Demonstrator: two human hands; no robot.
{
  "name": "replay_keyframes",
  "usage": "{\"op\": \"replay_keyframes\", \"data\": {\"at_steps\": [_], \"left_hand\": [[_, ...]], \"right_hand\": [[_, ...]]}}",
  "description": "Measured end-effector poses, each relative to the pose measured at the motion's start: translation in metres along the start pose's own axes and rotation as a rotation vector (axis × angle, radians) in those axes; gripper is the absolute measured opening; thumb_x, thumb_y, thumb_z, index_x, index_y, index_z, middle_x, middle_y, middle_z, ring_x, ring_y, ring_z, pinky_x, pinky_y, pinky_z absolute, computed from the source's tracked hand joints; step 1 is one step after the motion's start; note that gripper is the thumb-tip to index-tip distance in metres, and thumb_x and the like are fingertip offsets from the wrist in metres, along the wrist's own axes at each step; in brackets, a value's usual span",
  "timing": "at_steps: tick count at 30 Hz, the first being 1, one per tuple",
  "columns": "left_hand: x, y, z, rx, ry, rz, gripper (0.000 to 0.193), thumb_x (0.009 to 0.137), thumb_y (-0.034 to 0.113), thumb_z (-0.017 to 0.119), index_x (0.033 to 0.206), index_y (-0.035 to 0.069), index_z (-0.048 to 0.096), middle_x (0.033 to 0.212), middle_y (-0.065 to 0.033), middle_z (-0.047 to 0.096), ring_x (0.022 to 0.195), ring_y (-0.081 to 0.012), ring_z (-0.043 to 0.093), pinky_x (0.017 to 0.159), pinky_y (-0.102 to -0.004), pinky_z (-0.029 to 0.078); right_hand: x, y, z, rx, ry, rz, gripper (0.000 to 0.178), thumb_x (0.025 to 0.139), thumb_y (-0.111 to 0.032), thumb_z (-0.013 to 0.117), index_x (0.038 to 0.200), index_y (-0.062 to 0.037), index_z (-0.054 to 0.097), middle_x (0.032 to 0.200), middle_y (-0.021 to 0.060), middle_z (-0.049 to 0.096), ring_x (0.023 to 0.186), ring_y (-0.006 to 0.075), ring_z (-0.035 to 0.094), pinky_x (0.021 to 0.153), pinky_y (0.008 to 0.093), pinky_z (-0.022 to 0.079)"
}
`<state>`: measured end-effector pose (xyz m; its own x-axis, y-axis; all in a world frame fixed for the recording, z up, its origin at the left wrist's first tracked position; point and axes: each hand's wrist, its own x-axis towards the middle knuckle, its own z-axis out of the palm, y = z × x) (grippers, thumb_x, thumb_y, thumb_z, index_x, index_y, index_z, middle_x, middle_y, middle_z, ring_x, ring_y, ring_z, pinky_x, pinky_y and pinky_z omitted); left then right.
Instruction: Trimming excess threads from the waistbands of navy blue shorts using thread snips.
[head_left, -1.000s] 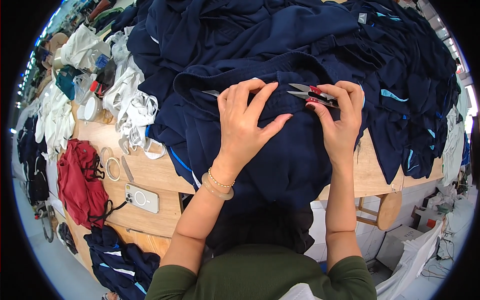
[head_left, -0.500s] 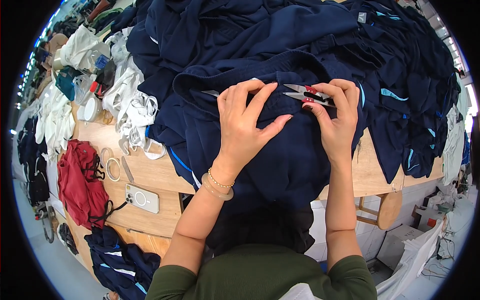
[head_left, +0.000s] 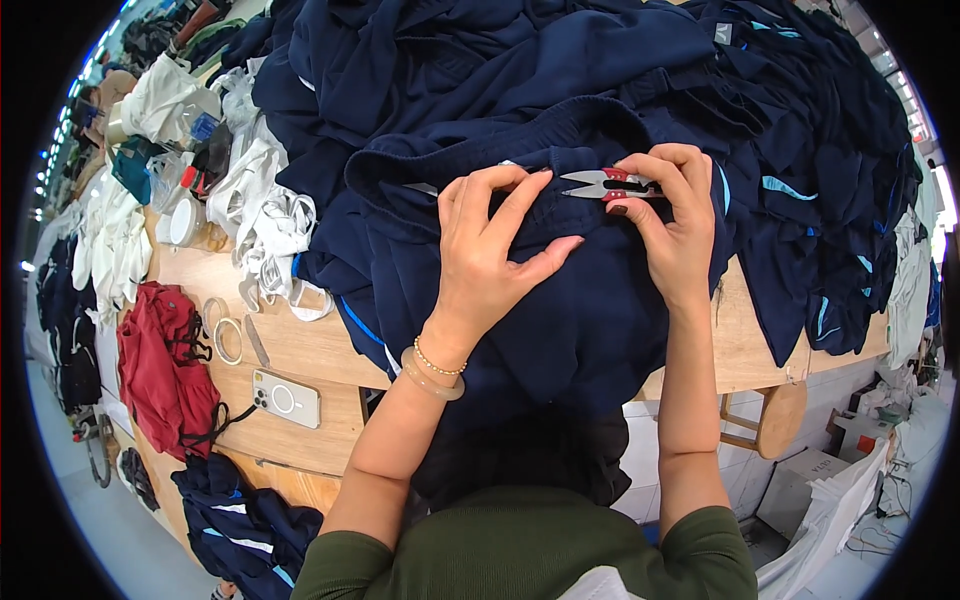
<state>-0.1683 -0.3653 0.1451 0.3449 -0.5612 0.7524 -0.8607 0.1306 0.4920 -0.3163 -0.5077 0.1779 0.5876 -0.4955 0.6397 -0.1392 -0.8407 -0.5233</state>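
A navy garment with a gathered elastic waistband (head_left: 420, 160) lies spread in front of me, over a heap of similar cloth. My left hand (head_left: 485, 230) rests on it just below the waistband, thumb and forefinger stretched apart, the other fingers bent against the cloth. In my right hand (head_left: 675, 220) is a pair of thread snips (head_left: 610, 184) with red-and-black grips, held between thumb and fingers. Their silver blades are parted and point left, close to my left forefinger, over the waistband seam. A thread between the blades cannot be made out.
Navy garments (head_left: 620, 50) with light-blue trim pile up at the back and right. White cloth strips (head_left: 265, 210), a red cloth bag (head_left: 165, 365), a phone (head_left: 286, 398) and rings (head_left: 228, 340) lie at left on the wooden table (head_left: 310, 350). A wooden stool (head_left: 780, 420) stands lower right.
The snips have turned slightly to lie more level, and their tips sit a little further left. My left hand has barely moved on the cloth.
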Motion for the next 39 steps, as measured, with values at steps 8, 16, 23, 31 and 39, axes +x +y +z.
{"op": "replay_keyframes", "data": {"at_steps": [8, 16, 23, 31, 39], "left_hand": [[0.001, -0.001, 0.0, 0.018, 0.004, 0.006, 0.058, 0.066, 0.022, 0.089, 0.116, 0.003, 0.069, 0.108, -0.0076, 0.062, 0.101, -0.0235, 0.06, 0.096, -0.0403, 0.041], [0.002, -0.001, 0.0, 0.018, -0.004, 0.009, 0.057, 0.065, 0.021, 0.089, 0.116, 0.003, 0.07, 0.108, -0.0078, 0.062, 0.102, -0.0236, 0.06, 0.096, -0.04, 0.041], [0.0, -0.001, 0.0, 0.006, 0.001, 0.015, 0.057, 0.065, 0.02, 0.089, 0.116, 0.003, 0.07, 0.108, -0.0077, 0.062, 0.102, -0.0239, 0.06, 0.096, -0.0403, 0.041], [0.002, 0.0, -0.001, 0.002, -0.004, 0.004, 0.058, 0.065, 0.021, 0.089, 0.116, 0.003, 0.07, 0.108, -0.0072, 0.062, 0.101, -0.0233, 0.06, 0.096, -0.04, 0.041], [0.001, 0.0, -0.002, 0.012, -0.01, -0.005, 0.059, 0.064, 0.019, 0.09, 0.118, 0.003, 0.07, 0.11, -0.0083, 0.063, 0.102, -0.0246, 0.06, 0.095, -0.0382, 0.044]], "right_hand": [[0.008, -0.005, 0.0, 0.032, -0.009, -0.023, 0.028, 0.075, -0.011, 0.08, 0.102, -0.0074, 0.071, 0.099, 0.003, 0.057, 0.095, 0.0232, 0.049, 0.082, 0.0326, 0.043], [0.008, -0.007, -0.001, 0.112, -0.021, 0.052, 0.024, 0.08, -0.008, 0.077, 0.102, -0.0051, 0.069, 0.097, 0.0034, 0.06, 0.093, 0.0218, 0.05, 0.081, 0.0311, 0.044], [0.004, -0.002, -0.008, 0.311, 0.069, 0.155, 0.026, 0.079, -0.004, 0.077, 0.103, -0.0032, 0.069, 0.098, 0.0027, 0.059, 0.093, 0.0191, 0.053, 0.08, 0.0305, 0.045], [0.004, -0.013, -0.005, -0.081, 0.013, -0.047, 0.03, 0.074, -0.007, 0.08, 0.102, -0.0042, 0.071, 0.097, 0.0054, 0.059, 0.095, 0.0222, 0.053, 0.079, 0.0303, 0.046], [0.003, -0.013, 0.0, -0.044, 0.014, -0.03, 0.03, 0.075, -0.008, 0.08, 0.103, -0.0077, 0.07, 0.098, 0.0043, 0.058, 0.097, 0.0252, 0.05, 0.082, 0.0345, 0.045]]}}
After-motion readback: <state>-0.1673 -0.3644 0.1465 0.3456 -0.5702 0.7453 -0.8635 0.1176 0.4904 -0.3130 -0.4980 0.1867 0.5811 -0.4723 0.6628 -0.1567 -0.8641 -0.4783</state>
